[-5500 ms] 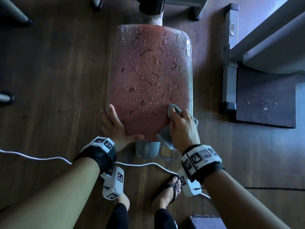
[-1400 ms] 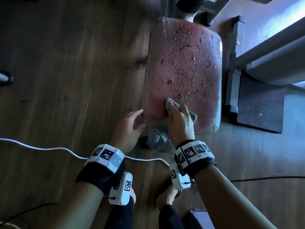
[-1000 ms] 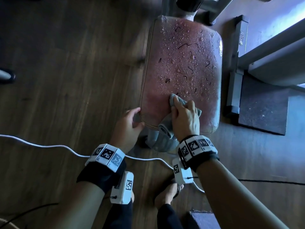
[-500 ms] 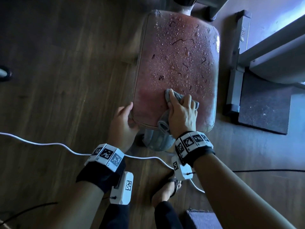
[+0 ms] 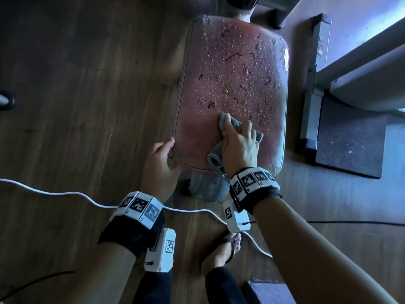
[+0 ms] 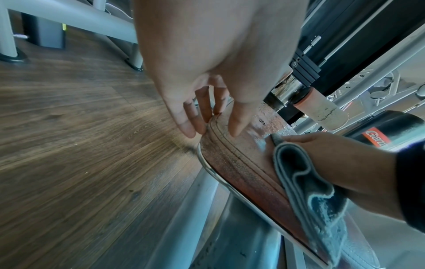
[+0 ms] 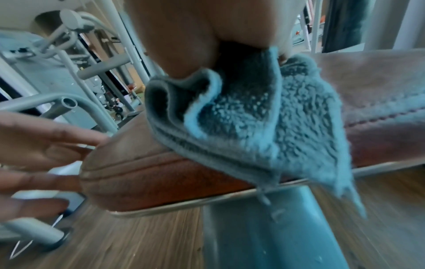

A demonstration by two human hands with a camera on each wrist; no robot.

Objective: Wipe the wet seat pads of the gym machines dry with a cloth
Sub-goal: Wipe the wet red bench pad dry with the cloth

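Note:
The reddish-brown seat pad [image 5: 232, 73] is beaded with water drops and marked with dark squiggles over its far two thirds; the near strip looks dull and free of drops. My right hand [image 5: 238, 139] holds a bunched grey-blue cloth [image 5: 221, 123] and presses it on the pad near the middle of its near part. Folds of the cloth [image 7: 253, 123] hang over the pad's front edge [image 7: 161, 174]. My left hand [image 5: 162, 159] rests on the near left corner, with fingers [image 6: 190, 125] straight along the side and thumb on top.
A grey seat post [image 5: 208, 189] stands under the pad. A white cable [image 5: 54, 193] and a black cable [image 5: 328, 222] cross the wooden floor. A grey machine frame [image 5: 311, 106] and a dark mat [image 5: 350, 137] lie to the right. My sandalled foot [image 5: 223, 249] is below.
My right hand has slid the cloth from the pad's near left part toward its middle and slightly farther up. The left hand has stayed at the near left corner.

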